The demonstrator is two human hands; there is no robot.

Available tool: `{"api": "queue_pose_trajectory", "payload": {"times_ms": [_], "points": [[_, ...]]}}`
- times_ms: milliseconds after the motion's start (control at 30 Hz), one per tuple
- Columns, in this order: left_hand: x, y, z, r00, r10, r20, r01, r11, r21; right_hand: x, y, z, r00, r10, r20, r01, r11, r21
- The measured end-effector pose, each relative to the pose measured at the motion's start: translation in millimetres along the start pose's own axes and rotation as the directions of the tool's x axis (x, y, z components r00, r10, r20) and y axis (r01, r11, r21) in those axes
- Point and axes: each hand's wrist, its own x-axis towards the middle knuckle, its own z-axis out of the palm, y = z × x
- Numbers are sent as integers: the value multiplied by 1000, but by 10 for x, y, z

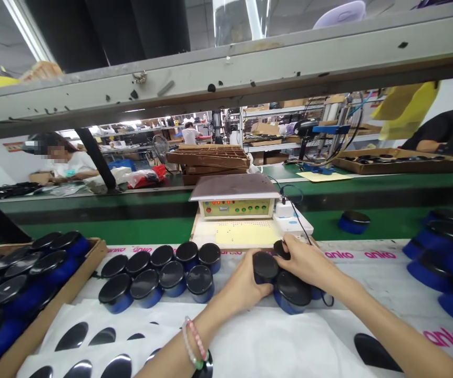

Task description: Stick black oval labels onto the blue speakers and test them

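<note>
My left hand [245,286], with a pink and white bead bracelet at its wrist, is wrapped round a round blue unit with a black top [266,266]. My right hand [304,260] grips another, partly hidden black-topped unit [280,249] just behind it; its fingertips are partly out of sight. In front of my right hand stands a larger-looking blue unit [293,290], and a short black loop [328,299] shows beside it. To the left, several more such units [171,277] stand upright in two rows on the white covering.
A cardboard box [99,249] full of blue units is at the left; more units [443,239] are piled at the right. White sheets with black discs [104,336] lie in front. Behind is a control box [236,208] with lit indicators; a shelf beam [226,71] crosses overhead. Co-workers sit beyond.
</note>
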Motion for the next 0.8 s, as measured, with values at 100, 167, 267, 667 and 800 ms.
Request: {"api": "queue_pose_trajectory", "payload": {"times_ms": [100,167,267,667,800], "points": [[0,17,-48,1000,14,24,-14,1000,-15,9,-58,-133,997,10,-77,-10,1000,-5],[-10,109,-92,999,27,-18,-27,1000,-13,-33,-169,-303,990,8,-143,-7,1000,6],[-44,362,-163,995,82,-60,-85,996,-33,-161,-381,-527,984,-73,-160,96,986,138],[-187,827,-258,988,149,-44,-146,987,62,-306,-580,-385,997,-35,-76,78,709,701],[-193,781,-218,984,175,-37,-167,972,165,-318,-610,-413,999,-21,-48,51,636,770]]}}
